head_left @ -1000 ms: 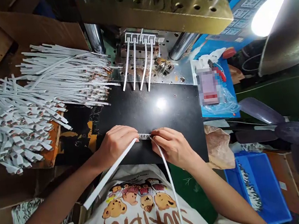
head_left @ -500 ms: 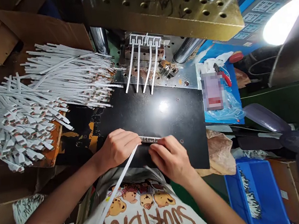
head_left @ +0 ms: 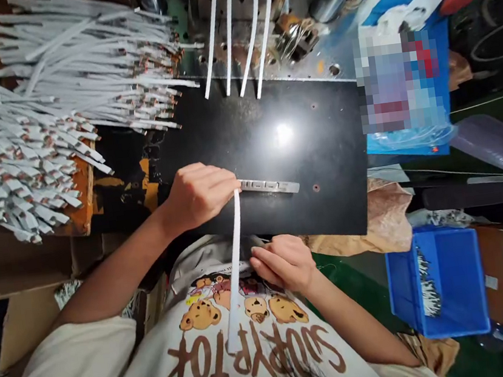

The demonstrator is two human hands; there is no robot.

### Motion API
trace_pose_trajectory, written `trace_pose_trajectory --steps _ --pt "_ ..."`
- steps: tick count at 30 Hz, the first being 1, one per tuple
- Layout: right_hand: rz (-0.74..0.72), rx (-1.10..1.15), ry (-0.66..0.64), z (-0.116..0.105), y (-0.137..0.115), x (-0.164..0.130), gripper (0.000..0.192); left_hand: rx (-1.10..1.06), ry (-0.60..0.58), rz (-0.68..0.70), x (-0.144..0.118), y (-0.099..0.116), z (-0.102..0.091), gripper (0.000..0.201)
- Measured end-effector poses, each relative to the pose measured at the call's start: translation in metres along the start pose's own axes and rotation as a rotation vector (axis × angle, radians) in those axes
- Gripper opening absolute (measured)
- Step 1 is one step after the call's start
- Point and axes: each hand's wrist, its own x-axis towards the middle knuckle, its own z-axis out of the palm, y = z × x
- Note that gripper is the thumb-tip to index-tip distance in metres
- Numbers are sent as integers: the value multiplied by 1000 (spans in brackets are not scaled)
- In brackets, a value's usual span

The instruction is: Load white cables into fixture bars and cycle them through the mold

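White flat cable [head_left: 236,264] is hanging from the left hand [head_left: 199,193], which is closing its fingers around the cable's upper end at the near part of the black plate [head_left: 268,143]. From that grip the cable is dropping straight down over the plate's near edge and across the printed shirt [head_left: 236,361], its free end lying on the chest. Just to the right of the left fingertips, a metal strip [head_left: 269,185] is lying flat on the plate, its left end touching or nearly touching the fingers. The right hand [head_left: 283,264] is hovering below the plate's near edge, fingers loosely curled, seemingly holding nothing, just beside the hanging cable.

Bare plate is stretching beyond the strip toward four white cables [head_left: 237,37] dangling from the machine. A heap of cut cables [head_left: 53,103] is crowding the left side; a blue bin [head_left: 455,279] is sitting well off to the right.
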Motion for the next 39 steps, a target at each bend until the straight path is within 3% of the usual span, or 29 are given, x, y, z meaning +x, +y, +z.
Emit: trace_pose_trajectory --steps 5,7,10,13,16,18,20,23,25,27,30,32,35,37,39 --pt "331 -93 -730 59 1 -34 32 46 34 -2 -8 -5 14 18" --pt "385 -78 -844 84 8 -31 34 62 9 -22 -9 -2 16 22" --pt "298 -83 -859 99 11 -18 22 70 -49 -17 -10 4 9 20" --pt "202 -40 -758 73 1 -7 20 78 -82 -36 -14 -2 -7 22" --pt "172 221 -482 17 -16 -4 27 189 -73 -171 -19 -29 -28 22" --pt "247 389 -290 -21 -25 0 39 303 -64 -254 -19 -54 -39 18" --pt "409 513 -49 -50 -26 9 51 379 -90 -285 -15 -80 -44 17" --pt "582 651 348 -69 -11 29 35 394 -152 -270 -6 -106 -39 11" --pt "592 697 482 -67 6 42 21 390 -154 -256 1 -111 -33 16" --pt "581 720 497 -61 21 51 22 348 -109 -254 9 -107 -28 17" --pt "552 733 367 -51 35 60 33 149 61 -249 25 -89 -32 16" --pt "524 683 276 -48 40 65 33 -24 241 -239 41 -71 -44 15" --pt "419 553 254 -46 44 71 20 -316 502 -266 64 -45 -69 9" --pt "389 483 244 -43 47 72 16 -513 601 -290 71 -35 -83 12" --pt "403 394 205 -39 48 70 19 -689 613 -351 67 -31 -88 21"
